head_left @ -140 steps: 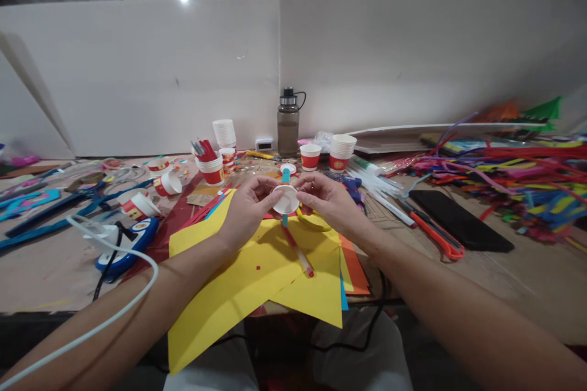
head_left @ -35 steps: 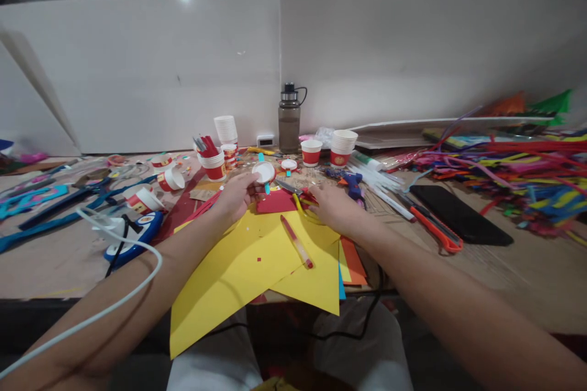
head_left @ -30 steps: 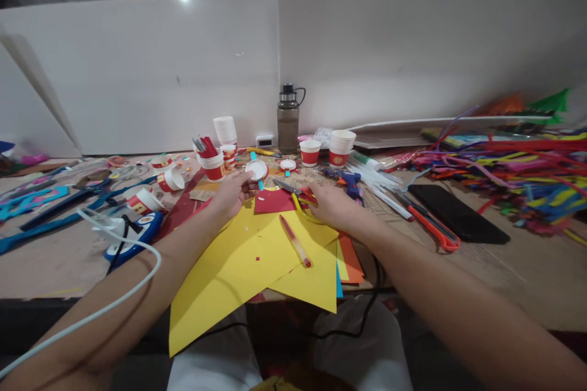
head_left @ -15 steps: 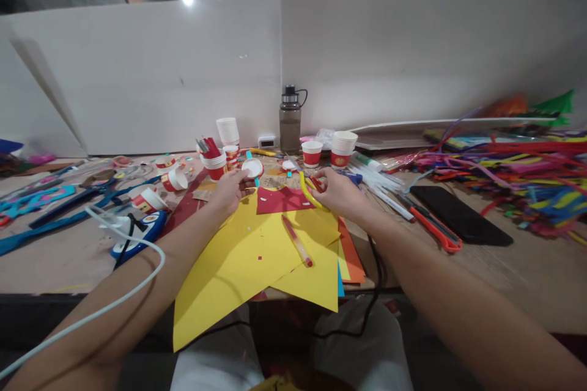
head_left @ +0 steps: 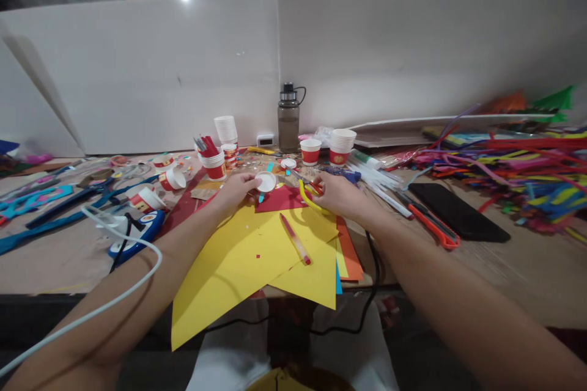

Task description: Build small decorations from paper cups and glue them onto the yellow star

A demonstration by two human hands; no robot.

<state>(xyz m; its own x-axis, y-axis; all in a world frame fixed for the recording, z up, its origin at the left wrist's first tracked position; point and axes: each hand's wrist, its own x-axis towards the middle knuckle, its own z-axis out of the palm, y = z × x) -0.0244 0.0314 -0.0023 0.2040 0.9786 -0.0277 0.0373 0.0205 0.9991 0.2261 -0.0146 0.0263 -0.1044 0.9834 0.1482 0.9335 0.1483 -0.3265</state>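
Pinched in my left hand [head_left: 238,192] is a small white round disc [head_left: 266,182], like a paper cup's base, with light-blue tabs sticking out above and below. My right hand [head_left: 337,194] grips scissors [head_left: 304,182] with red and yellow handles, the blades pointing left toward the disc. Exactly how the fingers sit in the handles is hidden. Beneath both hands lie red paper [head_left: 279,200] and large yellow paper sheets [head_left: 229,256]. A red pen [head_left: 295,238] rests on the yellow paper. Another white disc [head_left: 288,163] lies just beyond the scissors.
Paper cups [head_left: 310,151] and a water bottle [head_left: 288,122] stand at the back. On the right are a black phone [head_left: 458,211], a red cutter knife [head_left: 435,226] and piled colourful pipe cleaners [head_left: 527,165]. A white cable [head_left: 156,269] crosses my left forearm.
My left hand has moved right with the white disc, bringing it closer to the scissors and over the red paper. My right hand has hardly moved.
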